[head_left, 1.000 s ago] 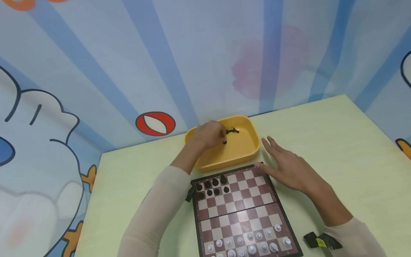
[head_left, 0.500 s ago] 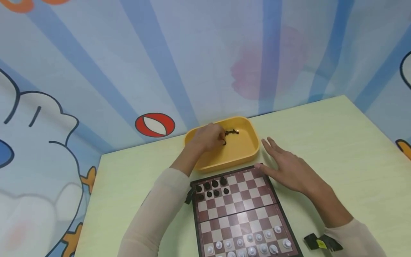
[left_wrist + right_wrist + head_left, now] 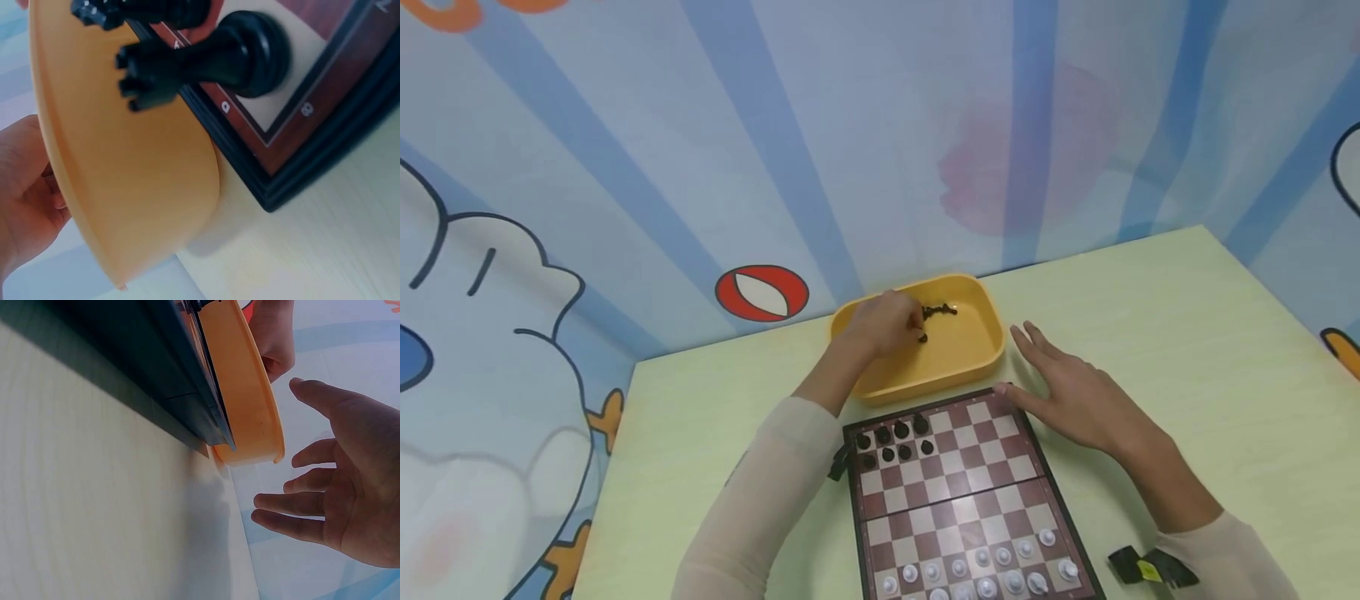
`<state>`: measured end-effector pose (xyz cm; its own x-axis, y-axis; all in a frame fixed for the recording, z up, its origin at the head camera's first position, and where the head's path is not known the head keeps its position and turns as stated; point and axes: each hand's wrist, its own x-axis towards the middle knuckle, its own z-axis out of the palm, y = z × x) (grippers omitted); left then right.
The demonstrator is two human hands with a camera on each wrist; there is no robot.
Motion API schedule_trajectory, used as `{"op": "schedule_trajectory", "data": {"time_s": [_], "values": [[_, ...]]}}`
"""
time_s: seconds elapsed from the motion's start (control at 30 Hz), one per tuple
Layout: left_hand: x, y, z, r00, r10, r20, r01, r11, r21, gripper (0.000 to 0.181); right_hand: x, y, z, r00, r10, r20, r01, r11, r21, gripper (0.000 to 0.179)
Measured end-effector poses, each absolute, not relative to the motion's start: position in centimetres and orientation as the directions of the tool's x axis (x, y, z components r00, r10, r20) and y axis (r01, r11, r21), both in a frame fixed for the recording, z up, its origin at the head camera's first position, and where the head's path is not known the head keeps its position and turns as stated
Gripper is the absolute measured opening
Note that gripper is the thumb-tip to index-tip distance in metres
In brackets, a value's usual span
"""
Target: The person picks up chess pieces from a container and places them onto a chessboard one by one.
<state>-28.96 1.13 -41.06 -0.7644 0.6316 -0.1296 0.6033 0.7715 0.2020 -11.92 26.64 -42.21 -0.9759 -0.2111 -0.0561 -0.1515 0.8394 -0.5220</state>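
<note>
My left hand (image 3: 883, 323) reaches into the yellow tray (image 3: 955, 368) and pinches a small black chess piece (image 3: 922, 338) at its fingertips. Most of that piece is hidden by the fingers. In the left wrist view, the tray's wall (image 3: 144, 181) covers part of the hand. More black chess pieces (image 3: 942, 310) lie at the tray's far side. My right hand (image 3: 1075, 396) has its fingers spread beside the far right corner of the chessboard (image 3: 958, 483), holding nothing; its thumb overlaps that corner in the head view.
Black pieces (image 3: 901, 430) stand in two rows at the board's far left, with a black rook (image 3: 187, 62) on the corner. White pieces (image 3: 987, 587) line the near side. The pale table (image 3: 1180, 333) meets a printed backdrop (image 3: 910, 150) behind the tray.
The head view has shifted very slightly. My left hand stays inside the tray with the black chess piece at its fingertips, and my right hand keeps its place beside the board.
</note>
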Motion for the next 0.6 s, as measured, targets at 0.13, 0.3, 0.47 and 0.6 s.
{"op": "schedule_trajectory", "data": {"time_s": [0.13,0.3,0.47,0.6], "values": [[-28.7,0.8,-40.7,-0.77,0.625,-0.126,0.6,0.777,0.192,0.012,-12.0,26.4,-42.2,-0.976,-0.212,-0.058,-0.152,0.839,-0.523,0.096],[-28.3,0.6,-40.3,-0.772,0.624,-0.123,0.597,0.778,0.199,0.013,-12.1,26.5,-42.3,-0.975,-0.214,-0.062,-0.151,0.839,-0.523,0.096],[-27.8,0.3,-40.0,-0.769,0.625,-0.132,0.596,0.777,0.205,0.016,-12.2,26.5,-42.4,-0.974,-0.219,-0.056,-0.158,0.838,-0.522,0.095],[-27.4,0.1,-39.6,-0.758,0.641,-0.122,0.616,0.765,0.187,0.015,-12.3,26.6,-42.4,-0.974,-0.218,-0.059,-0.156,0.839,-0.522,0.096]]}}
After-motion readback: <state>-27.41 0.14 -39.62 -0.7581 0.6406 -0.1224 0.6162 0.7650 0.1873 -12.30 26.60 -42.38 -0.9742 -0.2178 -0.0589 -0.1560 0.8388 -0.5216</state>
